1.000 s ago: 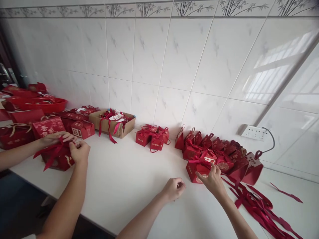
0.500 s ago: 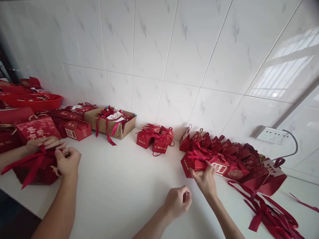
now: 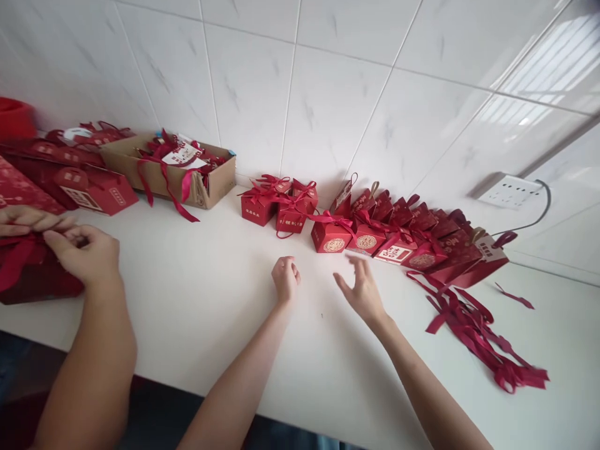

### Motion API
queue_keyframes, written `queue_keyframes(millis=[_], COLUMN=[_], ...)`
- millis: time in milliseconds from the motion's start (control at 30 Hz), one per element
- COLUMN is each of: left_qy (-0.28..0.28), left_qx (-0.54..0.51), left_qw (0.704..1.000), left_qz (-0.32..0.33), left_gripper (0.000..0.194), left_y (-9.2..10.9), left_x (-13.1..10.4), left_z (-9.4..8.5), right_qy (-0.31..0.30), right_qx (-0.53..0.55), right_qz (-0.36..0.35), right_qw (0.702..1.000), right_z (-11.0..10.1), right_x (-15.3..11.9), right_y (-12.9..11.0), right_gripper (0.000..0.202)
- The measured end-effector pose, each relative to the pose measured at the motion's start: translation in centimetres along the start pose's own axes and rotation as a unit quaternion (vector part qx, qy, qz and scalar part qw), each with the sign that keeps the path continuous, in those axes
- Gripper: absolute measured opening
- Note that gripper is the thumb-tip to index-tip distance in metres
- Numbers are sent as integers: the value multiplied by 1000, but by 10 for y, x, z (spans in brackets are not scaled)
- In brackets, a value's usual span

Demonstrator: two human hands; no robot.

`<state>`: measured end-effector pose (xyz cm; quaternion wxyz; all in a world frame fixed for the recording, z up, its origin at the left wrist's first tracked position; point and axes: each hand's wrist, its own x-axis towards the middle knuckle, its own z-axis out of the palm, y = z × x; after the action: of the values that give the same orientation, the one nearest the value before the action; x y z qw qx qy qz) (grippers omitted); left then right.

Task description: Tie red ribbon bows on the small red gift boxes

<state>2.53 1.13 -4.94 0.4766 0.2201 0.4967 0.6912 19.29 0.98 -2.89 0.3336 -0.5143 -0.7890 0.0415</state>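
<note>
Red box (image 3: pixel 334 237) has shifted beside bow-tied boxes (image 3: pixel 368 240), likely for tidiness; right hand (image 3: pixel 363 294) nearby, fingers spread; left hand (image 3: pixel 285 281) nearer viewer, fingers curled, pinch unclear.

Single head-worn camera, looking forward and down from above smooth white tabletop (image 3: pixel 201 300) (fairly near), facing glossy grey-veined white tile wall (image 3: pixel 337 112) beyond.

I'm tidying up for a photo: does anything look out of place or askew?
One loose red ribbon lies apart from the tangled red satin ribbons, perhaps strayed; a tiny dark speck mars the white tabletop.
</note>
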Motion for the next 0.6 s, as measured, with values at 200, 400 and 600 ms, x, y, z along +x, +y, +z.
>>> queue_keyframes(millis=[200,400,600], left_qy=[40,41,25], left_qx=[-58,-65,-39], left_qw=[997,997,999], left_qz=[-22,-26,-5], left_gripper=[9,10,11], left_y=[7,8,9], left_x=[-2,-4,-8], left_z=[-1,1,3], right_qy=[-235,-311,-222], right_qx=[29,-3,-19], right_qz=[-174,-220,-153], right_qw=[956,924,963], right_z=[-19,-3,16], right_x=[-99,-78,-29], right_y=[-27,-19,5], right_gripper=[59,61,47])
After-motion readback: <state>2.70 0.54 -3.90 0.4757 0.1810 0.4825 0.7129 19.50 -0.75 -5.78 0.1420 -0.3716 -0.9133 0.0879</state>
